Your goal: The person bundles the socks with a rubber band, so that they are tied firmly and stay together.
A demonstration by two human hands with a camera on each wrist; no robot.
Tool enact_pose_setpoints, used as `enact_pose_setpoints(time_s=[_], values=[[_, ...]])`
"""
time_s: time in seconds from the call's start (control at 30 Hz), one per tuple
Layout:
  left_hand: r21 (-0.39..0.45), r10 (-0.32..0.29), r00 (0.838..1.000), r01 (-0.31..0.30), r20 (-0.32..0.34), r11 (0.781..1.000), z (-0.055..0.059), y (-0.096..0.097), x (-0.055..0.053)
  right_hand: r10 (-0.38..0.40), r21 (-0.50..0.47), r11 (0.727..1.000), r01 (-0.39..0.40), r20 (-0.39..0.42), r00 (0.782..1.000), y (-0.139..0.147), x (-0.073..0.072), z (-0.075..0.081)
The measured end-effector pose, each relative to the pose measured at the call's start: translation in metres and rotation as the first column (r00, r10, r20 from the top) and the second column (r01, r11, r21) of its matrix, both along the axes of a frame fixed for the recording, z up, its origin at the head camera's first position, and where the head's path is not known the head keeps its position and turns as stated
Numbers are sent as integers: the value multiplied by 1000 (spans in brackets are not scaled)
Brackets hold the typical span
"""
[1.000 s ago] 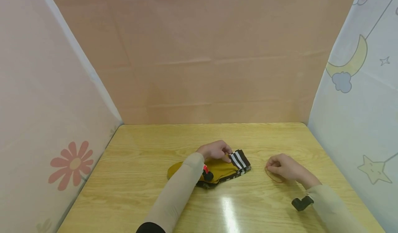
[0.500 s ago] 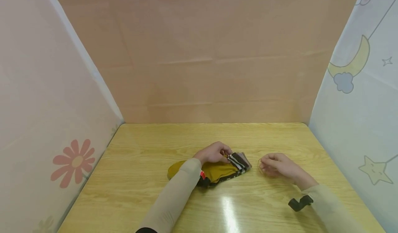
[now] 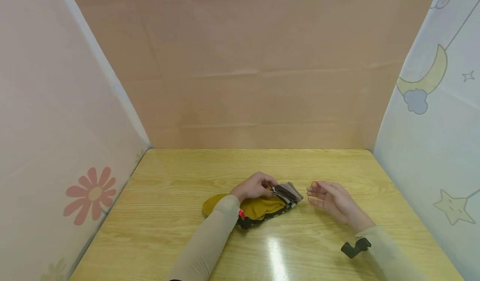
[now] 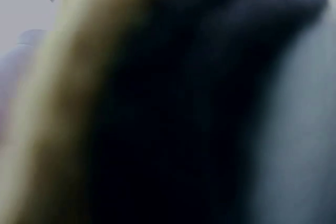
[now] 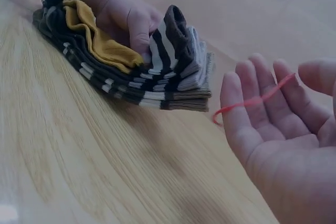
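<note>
A stack of socks [image 3: 258, 206] lies on the table, mustard yellow on top, with dark and patterned layers beneath. Striped black, white and grey cuffs [image 5: 173, 61] bunch up at its right end. My left hand [image 3: 255, 186] grips the stack near those cuffs, thumb on the yellow fabric; its far fingers are hidden. To the right, my right hand [image 3: 333, 199] holds a thin red rubber band [image 5: 252, 100], stretched across its spread, slightly bent fingers from the thumb tip to the little finger. A small gap separates the band from the cuffs. Dark blur fills most of the left wrist view.
The wooden table [image 3: 180, 168] meets a tan backdrop [image 3: 255, 106] at its far edge. Patterned white cloth walls [image 3: 431, 147] stand at both sides. A dark wrist camera [image 3: 356, 247] hangs below the right sleeve.
My right hand has moved left towards the cuffs, its fingers spreading the rubber band. My left hand has lifted and bunched the cuff end, so the lower socks' grey cuffs show.
</note>
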State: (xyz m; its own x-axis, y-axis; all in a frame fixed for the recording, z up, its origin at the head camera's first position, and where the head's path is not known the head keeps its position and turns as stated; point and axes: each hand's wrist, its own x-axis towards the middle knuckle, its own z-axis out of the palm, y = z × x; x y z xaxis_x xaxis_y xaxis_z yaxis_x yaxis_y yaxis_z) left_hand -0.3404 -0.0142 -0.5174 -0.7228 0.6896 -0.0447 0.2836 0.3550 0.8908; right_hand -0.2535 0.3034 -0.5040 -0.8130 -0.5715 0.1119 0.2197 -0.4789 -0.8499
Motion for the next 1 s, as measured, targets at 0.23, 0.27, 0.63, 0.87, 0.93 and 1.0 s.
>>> enact_pose_setpoints(time_s=[0.23,0.27,0.63,0.87,0.93,1.0], values=[[58,9,1000,-10,17,998,-3,-4,0,-101,47,993,105,-81,992,-9,0,-1],[60,10,1000,-11,17,998,-3,-4,0,-134,92,985,144,-110,985,-11,1,-1],[103,16,999,-20,45,995,-7,-7,0,-319,316,845,432,-351,880,-30,1,-7],[117,9,999,-15,52,993,-8,-7,0,-265,343,807,481,-517,814,-32,-2,-13],[124,9,999,-16,53,992,-10,-7,-1,-250,350,803,483,-537,805,-32,-1,-13],[132,11,998,-19,56,991,-11,-7,-2,-234,367,797,479,-544,806,-31,0,-13]])
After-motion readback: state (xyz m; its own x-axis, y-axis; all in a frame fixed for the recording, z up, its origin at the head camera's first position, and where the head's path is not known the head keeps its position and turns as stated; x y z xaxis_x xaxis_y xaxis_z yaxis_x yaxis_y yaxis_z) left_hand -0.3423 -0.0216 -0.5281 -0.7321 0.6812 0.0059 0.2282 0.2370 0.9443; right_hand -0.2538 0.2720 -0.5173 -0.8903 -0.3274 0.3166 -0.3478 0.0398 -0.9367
